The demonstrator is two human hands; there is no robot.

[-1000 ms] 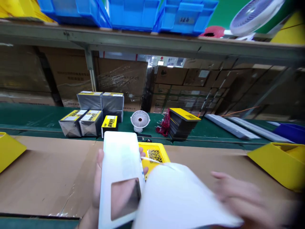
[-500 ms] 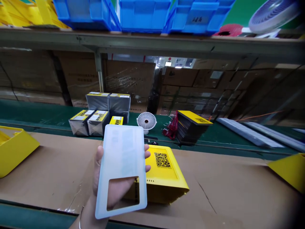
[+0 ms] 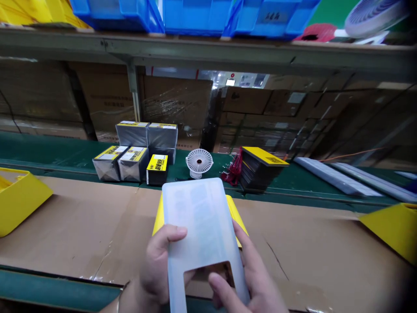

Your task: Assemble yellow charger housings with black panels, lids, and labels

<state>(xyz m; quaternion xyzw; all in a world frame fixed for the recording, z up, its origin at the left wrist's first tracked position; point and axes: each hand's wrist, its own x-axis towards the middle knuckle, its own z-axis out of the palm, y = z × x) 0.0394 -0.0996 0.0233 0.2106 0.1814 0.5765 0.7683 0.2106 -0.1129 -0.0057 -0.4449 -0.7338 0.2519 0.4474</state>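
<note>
- Brought into view since the earlier frame, the right hand (image 3: 257, 278) had come to the right edge of the white panel (image 3: 198, 226), which had shifted rightward and now covered most of the yellow case (image 3: 158, 219) behind it.
- Left hand (image 3: 156, 269): its fingers gripped the panel's left edge, thumb flat on the near face and the rest tucked out of sight behind, probably because a thin sheet is steadiest when pinched from both faces.
- Right fingers lay along the opposite edge, with the thumb over the rectangular cutout; whether they were closed firmly could not be told.
- Held tilted above the cardboard (image 3: 81, 221), the panel faced the wearer, perhaps so that its surface and opening could both be seen.
- Beyond, on the green tabletop (image 3: 42, 145), a small fan (image 3: 199, 161) stood upright near some red cords (image 3: 233, 170), which lay against a stack of flat cards (image 3: 260, 176), seemingly piled to save room.
- Wrapped boxes (image 3: 132, 134) stood grouped to the left, some stacked, likely to keep the front cardboard free for handling.
</note>
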